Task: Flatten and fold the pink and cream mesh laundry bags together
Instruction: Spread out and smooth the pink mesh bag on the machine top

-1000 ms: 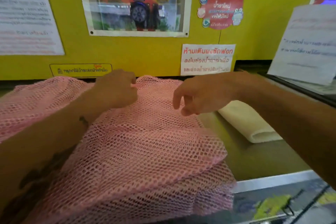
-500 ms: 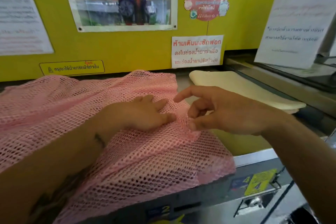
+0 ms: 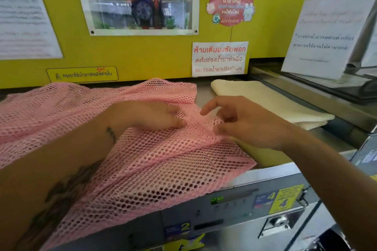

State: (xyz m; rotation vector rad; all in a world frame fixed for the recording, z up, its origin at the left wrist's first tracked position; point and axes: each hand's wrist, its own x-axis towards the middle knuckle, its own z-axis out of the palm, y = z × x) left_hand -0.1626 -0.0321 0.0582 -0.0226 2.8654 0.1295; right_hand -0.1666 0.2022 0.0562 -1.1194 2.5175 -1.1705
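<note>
A pink mesh laundry bag [image 3: 155, 159] lies spread and rumpled over the steel machine top [image 3: 271, 177], its near edge hanging over the front. My left hand [image 3: 146, 115] rests flat on it near the middle, fingers pressing the mesh. My right hand [image 3: 240, 122] is at the bag's right edge, thumb and bent fingers pinching a raised fold of pink mesh, index finger stretched out. A cream bag [image 3: 271, 104], folded flat, lies to the right, apart from the pink one, partly behind my right hand.
A yellow wall panel [image 3: 142, 57] with notices and a window rises right behind the machine top. A paper sign [image 3: 324, 36] stands on a raised ledge at the right. Below the front edge is the control panel [image 3: 234, 208] with number stickers.
My left hand slid from the bag's far edge toward its middle and flattened. My right hand came lower and closed on the mesh edge. The view shifted, showing more of the cream bag.
</note>
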